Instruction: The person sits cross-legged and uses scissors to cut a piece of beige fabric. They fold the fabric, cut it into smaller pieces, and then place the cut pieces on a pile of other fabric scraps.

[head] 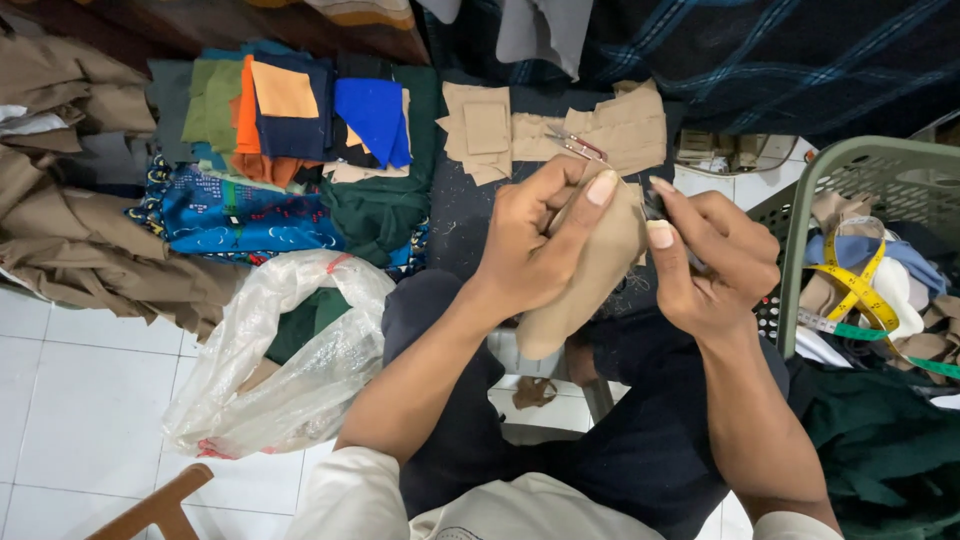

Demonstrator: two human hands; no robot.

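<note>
1. Tan fabric piece [590, 270] sits between both hands, held up over the person's lap, its lower end hanging down toward the dark trousers.
2. Left hand [535, 235] has its grip clenched on the tan fabric piece, thumb pressed across the top edge and fingers curled behind the cloth.
3. Right hand [715, 265] closes its grip on a small dark tool [655, 207] at the fabric's right edge; the tool is mostly hidden by the fingers, so what kind it is cannot be told.
4. Small thread snips [577, 146] with reddish handles lie on the dark cloth beyond the hands, resting on a spread of cut tan pieces [610, 130].
5. To the left of those, a stack of folded fabrics [290, 115] in orange, navy, blue and green rests above a blue patterned cloth [240, 215].
6. A clear plastic bag [290, 360] holding green cloth lies on the white tiled floor [70, 400] near the person's left knee.
7. Brown fabric [70, 230] is heaped along the left edge.
8. A green plastic basket [860, 170] stands just beside the right hand, holding cloth scraps and a yellow measuring tape [860, 290].
</note>
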